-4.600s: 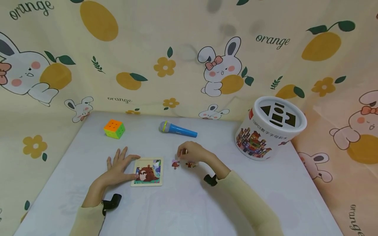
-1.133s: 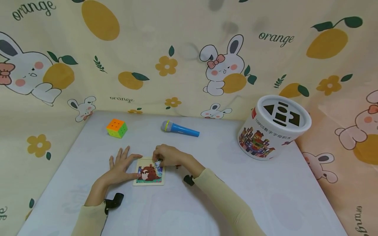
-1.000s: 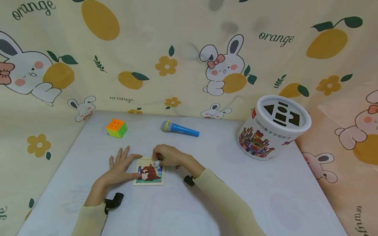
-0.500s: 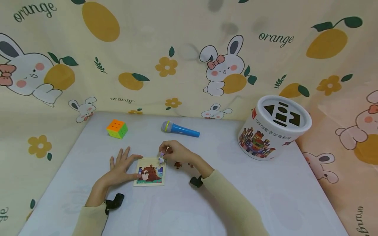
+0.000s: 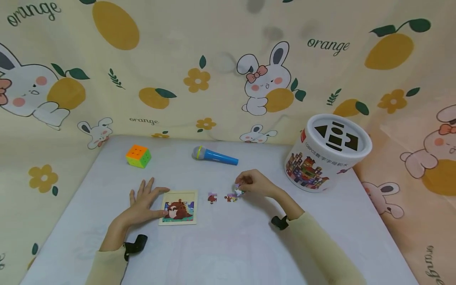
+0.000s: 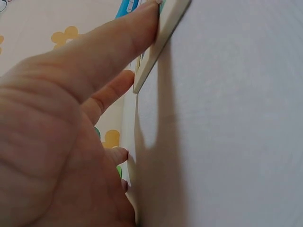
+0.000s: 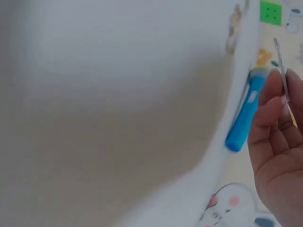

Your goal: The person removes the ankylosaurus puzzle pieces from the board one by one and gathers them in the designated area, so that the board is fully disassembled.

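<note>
In the head view, a small framed jigsaw puzzle point(image 5: 174, 195) with a brown dinosaur picture lies on the table, its top strip bare. My left hand point(image 5: 140, 204) spreads its fingers beside it, the thumb on the frame's left side and the index fingertip at its top left corner. To the right, my right hand point(image 5: 259, 183) pinches a white and purple puzzle piece point(image 5: 238, 191) between thumb and fingers. The right wrist view shows this held piece point(image 7: 281, 61) edge-on. One loose puzzle piece point(image 5: 212, 197) lies right of the frame; more puzzle pieces point(image 5: 230, 198) lie below the right fingertips.
Behind the hands are an orange and green cube puzzle point(image 5: 138, 156) and a blue toy microphone point(image 5: 215, 155). A large white tub point(image 5: 310, 170) with shaped holes in its lid stands at the back right. A printed cloth point(image 5: 213, 47) hangs behind the table.
My right hand was over the loose pieces, went to the frame's upper right with the white and purple piece, and has now moved back right, still pinching it. The left hand stays put.
</note>
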Demonstrator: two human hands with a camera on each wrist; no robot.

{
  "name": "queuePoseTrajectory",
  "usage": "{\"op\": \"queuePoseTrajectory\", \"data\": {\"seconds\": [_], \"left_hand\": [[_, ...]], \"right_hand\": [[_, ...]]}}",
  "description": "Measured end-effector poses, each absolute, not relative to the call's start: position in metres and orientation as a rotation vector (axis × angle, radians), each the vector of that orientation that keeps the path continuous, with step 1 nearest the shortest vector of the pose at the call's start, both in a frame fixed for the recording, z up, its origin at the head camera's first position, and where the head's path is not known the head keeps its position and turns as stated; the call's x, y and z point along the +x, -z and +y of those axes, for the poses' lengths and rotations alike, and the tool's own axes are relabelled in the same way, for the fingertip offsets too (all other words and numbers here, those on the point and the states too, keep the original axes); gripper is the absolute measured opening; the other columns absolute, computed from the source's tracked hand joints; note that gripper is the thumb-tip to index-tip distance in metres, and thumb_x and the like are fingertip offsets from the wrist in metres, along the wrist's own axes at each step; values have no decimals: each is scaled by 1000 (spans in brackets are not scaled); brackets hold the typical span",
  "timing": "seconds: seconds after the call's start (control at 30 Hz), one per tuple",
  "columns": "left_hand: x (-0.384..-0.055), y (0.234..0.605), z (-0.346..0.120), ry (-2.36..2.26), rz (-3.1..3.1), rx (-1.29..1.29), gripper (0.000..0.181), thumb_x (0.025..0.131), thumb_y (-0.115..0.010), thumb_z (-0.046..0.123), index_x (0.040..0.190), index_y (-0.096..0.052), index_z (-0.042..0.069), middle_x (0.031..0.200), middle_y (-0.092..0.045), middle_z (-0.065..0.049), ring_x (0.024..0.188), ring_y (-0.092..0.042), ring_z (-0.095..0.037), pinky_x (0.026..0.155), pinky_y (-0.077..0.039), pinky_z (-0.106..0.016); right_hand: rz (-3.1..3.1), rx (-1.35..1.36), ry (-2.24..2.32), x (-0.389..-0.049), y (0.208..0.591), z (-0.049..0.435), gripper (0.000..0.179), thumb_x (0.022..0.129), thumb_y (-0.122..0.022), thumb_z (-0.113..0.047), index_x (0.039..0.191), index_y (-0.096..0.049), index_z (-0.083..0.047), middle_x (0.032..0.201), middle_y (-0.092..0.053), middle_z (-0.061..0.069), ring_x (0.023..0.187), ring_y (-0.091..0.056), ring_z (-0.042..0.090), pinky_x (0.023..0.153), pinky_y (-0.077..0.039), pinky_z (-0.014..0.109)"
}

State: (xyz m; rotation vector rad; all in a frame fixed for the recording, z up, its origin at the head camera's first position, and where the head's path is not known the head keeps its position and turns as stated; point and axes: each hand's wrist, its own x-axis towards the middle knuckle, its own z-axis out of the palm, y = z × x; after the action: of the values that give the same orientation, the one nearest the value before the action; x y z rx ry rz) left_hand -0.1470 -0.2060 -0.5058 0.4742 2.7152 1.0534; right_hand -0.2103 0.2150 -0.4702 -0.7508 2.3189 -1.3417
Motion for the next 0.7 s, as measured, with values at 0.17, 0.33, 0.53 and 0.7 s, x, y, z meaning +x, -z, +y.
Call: {"op": "queuePoseTrajectory", "data": {"seconds": [0.17, 0.33, 0.53, 0.7], "left_hand": [[-147, 506, -206, -1053, 2713, 481, 67, 78, -83, 35, 135, -54, 17, 159, -3, -36, 142, 12, -60, 100, 18, -77], [-146, 505, -206, -1061, 2711, 479, 66, 78, -83, 35, 135, -54, 16, 159, -3, -36, 142, 12, -60, 100, 19, -77], [-146, 504, -206, -1071, 2703, 475, 67, 78, -83, 34, 135, -54, 15, 159, -3, -36, 142, 13, -60, 100, 20, -76], [-146, 504, -206, -1065, 2701, 476, 67, 78, -83, 35, 135, -54, 16, 159, -2, -36, 142, 13, -60, 100, 20, -76]], "right_hand": [[2302, -681, 1345, -202, 479, 232, 16, 90, -68, 4, 105, -68, 10, 96, -70, 19, 73, -59, 12, 64, -50, 20], [2283, -662, 1309, -199, 486, 237, 15, 91, -65, 7, 106, -68, 12, 97, -70, 23, 69, -58, 12, 60, -51, 22], [2286, -643, 1279, -191, 472, 233, 14, 91, -61, 12, 104, -65, 16, 96, -68, 29, 69, -61, 27, 60, -55, 31], [2316, -634, 1249, -193, 478, 237, 14, 91, -63, 10, 104, -67, 14, 97, -69, 26, 71, -61, 26, 59, -54, 29]]}}
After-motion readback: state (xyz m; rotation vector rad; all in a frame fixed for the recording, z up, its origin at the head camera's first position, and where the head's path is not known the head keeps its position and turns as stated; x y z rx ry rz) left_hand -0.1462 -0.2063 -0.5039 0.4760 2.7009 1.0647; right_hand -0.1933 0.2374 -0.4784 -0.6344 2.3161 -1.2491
